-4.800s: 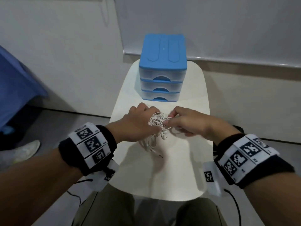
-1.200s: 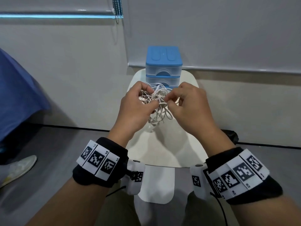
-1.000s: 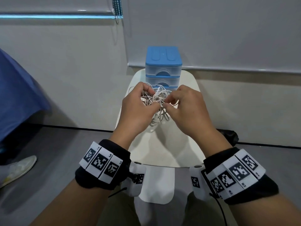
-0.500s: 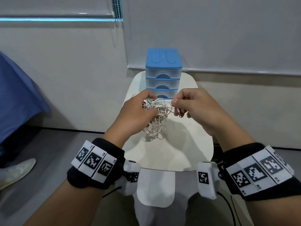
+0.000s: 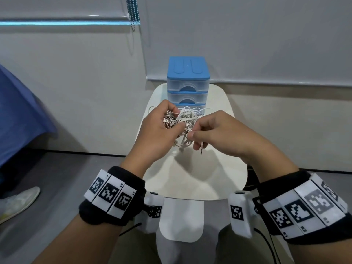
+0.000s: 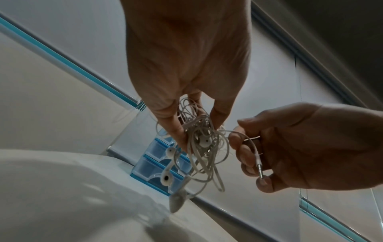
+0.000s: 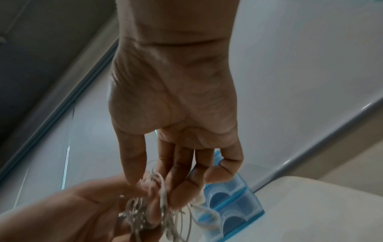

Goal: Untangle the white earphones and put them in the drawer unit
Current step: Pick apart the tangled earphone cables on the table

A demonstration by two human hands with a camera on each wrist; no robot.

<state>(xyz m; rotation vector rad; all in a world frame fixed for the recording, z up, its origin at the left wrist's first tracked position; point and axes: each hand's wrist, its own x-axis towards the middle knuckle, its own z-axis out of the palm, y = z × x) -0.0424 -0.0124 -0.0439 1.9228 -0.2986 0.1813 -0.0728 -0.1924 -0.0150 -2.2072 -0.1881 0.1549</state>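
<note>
The white earphones (image 5: 185,119) are a tangled bundle held in the air above the white table (image 5: 190,178). My left hand (image 5: 174,119) grips the bundle (image 6: 199,147) between thumb and fingers, and earbuds (image 6: 167,178) dangle below it. My right hand (image 5: 193,130) pinches a cord at the bundle's right side. The metal jack plug (image 6: 259,168) lies across its curled fingers (image 6: 244,147) and pokes out below the hand (image 5: 201,149). The blue drawer unit (image 5: 188,80) stands at the table's far end with its three clear drawers closed, also seen in the right wrist view (image 7: 234,204).
The small table stands against a pale wall under a roller blind with a bead chain (image 5: 133,12). Blue cloth (image 5: 19,121) hangs at the left over a grey floor, where a pale shoe (image 5: 17,202) rests. My knees sit below the table's near edge.
Both hands lifted the tangle off the table. The right hand drew a cord out to the right, then came back to the bundle, and the jack plug now hangs from it.
</note>
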